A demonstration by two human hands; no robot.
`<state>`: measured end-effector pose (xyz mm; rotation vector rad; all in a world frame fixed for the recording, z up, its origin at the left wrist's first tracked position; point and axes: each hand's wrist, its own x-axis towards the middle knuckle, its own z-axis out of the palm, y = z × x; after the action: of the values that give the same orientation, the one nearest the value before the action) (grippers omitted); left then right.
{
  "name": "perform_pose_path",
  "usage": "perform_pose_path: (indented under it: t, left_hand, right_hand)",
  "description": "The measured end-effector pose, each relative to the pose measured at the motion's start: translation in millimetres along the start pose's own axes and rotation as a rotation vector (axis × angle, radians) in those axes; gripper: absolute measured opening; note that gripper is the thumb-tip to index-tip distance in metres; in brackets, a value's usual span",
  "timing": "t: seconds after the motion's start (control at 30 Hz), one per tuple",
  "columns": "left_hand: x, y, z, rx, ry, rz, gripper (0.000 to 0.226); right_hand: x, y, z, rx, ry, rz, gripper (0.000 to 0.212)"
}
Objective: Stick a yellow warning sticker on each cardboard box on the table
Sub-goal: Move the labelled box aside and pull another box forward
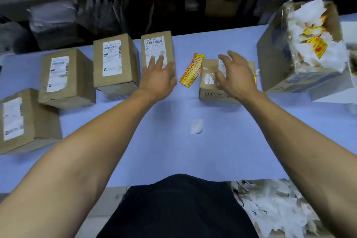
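Several cardboard boxes with white shipping labels stand on the blue table (173,150). My left hand (159,76) lies with spread fingers on the tall box (156,48) in the middle. To its right lies a stack of yellow warning stickers (192,70). My right hand (234,74) hovers with spread fingers over a smaller box (207,81), holding nothing; a bit of yellow shows at that box's right edge. Three more boxes sit to the left: one (114,62), another (64,77) and one at the table's left edge (23,120).
A big open carton (301,81) full of white backing paper and yellow scraps stands at the right. A white paper scrap (196,126) lies mid-table. Shelves with bags run behind the table. Paper waste lies on the floor at lower right.
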<state>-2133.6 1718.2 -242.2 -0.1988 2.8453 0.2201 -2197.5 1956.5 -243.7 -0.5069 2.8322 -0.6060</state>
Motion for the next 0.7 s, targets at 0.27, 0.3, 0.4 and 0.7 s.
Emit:
perform_pose_path:
  t: [0.27, 0.3, 0.4, 0.7]
  left_hand:
    - [5, -66, -18, 0.082, 0.0, 0.0, 0.062]
    - [9, -71, -20, 0.08, 0.0, 0.007, 0.062]
    - [22, -82, -22, 0.054, 0.001, 0.031, 0.062]
    - [67, -87, -6, -0.514, 0.09, -0.092, 0.067]
  right_hand:
    - [21, -84, 28, -0.083, -0.067, -0.151, 0.052]
    - [25, -91, 31, -0.091, -0.078, -0.145, 0.053]
    - [39, -103, 39, -0.133, -0.108, -0.134, 0.054]
    - [93, -121, 56, 0.04, -0.13, 0.002, 0.06]
